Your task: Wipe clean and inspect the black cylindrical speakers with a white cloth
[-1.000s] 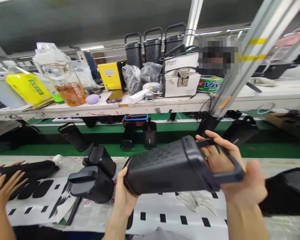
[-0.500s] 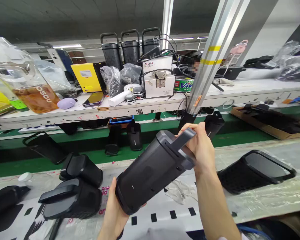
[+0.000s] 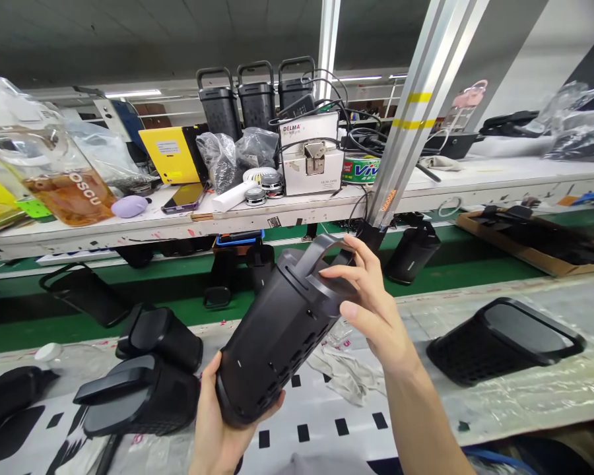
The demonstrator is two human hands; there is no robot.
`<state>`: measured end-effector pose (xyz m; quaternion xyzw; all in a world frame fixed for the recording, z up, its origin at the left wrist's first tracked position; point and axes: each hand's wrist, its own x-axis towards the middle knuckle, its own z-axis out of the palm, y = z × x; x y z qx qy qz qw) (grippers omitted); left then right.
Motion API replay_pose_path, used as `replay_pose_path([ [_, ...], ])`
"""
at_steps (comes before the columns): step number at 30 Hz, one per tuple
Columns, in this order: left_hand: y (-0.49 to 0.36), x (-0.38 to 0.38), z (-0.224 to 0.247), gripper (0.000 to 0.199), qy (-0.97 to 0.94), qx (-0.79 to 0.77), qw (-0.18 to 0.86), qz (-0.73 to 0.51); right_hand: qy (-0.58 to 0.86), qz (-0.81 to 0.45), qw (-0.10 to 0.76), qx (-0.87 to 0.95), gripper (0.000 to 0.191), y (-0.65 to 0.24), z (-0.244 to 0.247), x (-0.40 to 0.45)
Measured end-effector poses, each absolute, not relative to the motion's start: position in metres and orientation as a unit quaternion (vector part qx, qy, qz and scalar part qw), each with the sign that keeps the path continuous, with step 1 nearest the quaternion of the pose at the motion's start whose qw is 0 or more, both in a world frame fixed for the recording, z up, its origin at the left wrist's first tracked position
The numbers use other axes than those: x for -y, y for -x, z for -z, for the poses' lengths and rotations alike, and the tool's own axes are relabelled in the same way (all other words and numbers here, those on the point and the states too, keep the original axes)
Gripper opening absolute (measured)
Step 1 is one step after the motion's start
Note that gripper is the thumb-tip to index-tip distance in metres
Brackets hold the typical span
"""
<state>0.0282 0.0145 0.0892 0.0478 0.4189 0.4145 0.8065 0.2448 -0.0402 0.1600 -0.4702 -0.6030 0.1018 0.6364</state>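
A black case with a carry handle [image 3: 272, 336], perforated along its lower side, is held tilted in front of me, its handle end up and to the right. My left hand [image 3: 228, 409] grips the lower end, thumb on the near side and fingers underneath. At the top end, my right hand [image 3: 371, 297] has fingertips on the handle and lid, with the thumb at the rim. Below the case a crumpled pale cloth [image 3: 349, 376] lies on the bench. Similar black cases stand to the left [image 3: 143, 396] and lie to the right [image 3: 505, 340].
Across the back runs a white shelf [image 3: 218, 221] with a yellow box [image 3: 171, 155], a white DELMA box [image 3: 311, 161] and a jug [image 3: 64, 165]. A metal post [image 3: 408, 112] rises at right. Behind the bench is a green surface [image 3: 10, 323] carrying more black cases.
The case has shifted left and turned, so its perforated side shows more. My right hand has changed its hold at the handle, with fingers now spread over the top. The handle looks more raised.
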Motion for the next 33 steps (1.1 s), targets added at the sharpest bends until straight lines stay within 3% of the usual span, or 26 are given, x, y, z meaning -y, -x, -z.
replay_pose_path([
  [3, -0.028, -0.011, -0.096, 0.022, -0.063, -0.432, 0.793, -0.425, 0.491, -0.117, 0.606, 0.615, 0.036, -0.246, -0.164, 0.043],
  [10, -0.030, -0.005, -0.100, 0.021, -0.080, -0.452, 0.774, -0.437, 0.553, -0.110, 0.607, 0.561, 0.032, -0.236, -0.168, 0.039],
  [15, -0.031, -0.006, -0.099, 0.023, -0.079, -0.457, 0.772, -0.435, 0.540, -0.171, 0.604, 0.561, 0.036, -0.241, -0.167, 0.038],
  [33, -0.037, -0.004, -0.104, 0.023, -0.101, -0.479, 0.752, -0.441, 0.556, -0.161, 0.613, 0.538, 0.033, -0.242, -0.161, 0.037],
])
